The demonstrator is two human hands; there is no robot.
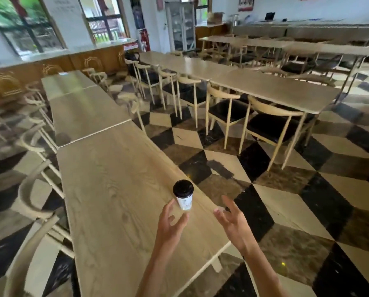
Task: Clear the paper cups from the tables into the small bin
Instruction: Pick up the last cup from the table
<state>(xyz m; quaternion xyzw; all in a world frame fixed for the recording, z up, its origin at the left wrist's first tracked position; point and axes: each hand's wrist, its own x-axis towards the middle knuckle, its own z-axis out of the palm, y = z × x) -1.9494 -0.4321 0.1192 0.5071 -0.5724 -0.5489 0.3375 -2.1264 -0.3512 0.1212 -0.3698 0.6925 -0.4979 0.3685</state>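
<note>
The paper cup (185,200) stood upright on the nearest table (119,189), close to that table's right edge and toward its near end. A black lid (183,188) capped it; the white wall below narrowed toward the base. Its long axis ran vertically, lid up and base on the tabletop, with a slight apparent lean that the wide lens may have caused.

The left hand (172,221) was open, fingers spread and curved toward the cup's lower wall, very near it; contact could not be confirmed. The right hand (230,217) was also open, fingers loosely spread, apart from the cup on its right side and over the table's right edge. Neither hand held anything.

Handling assessment: the cup was probably light, and whether any liquid remained could not be told. The paper wall would likely give under a hard squeeze, and a pressed wall could pop the lid. The recommended hold was around the middle of the wall, below the lid rim, with moderate pressure, keeping the cup upright. No small bin was visible in this view.
</note>
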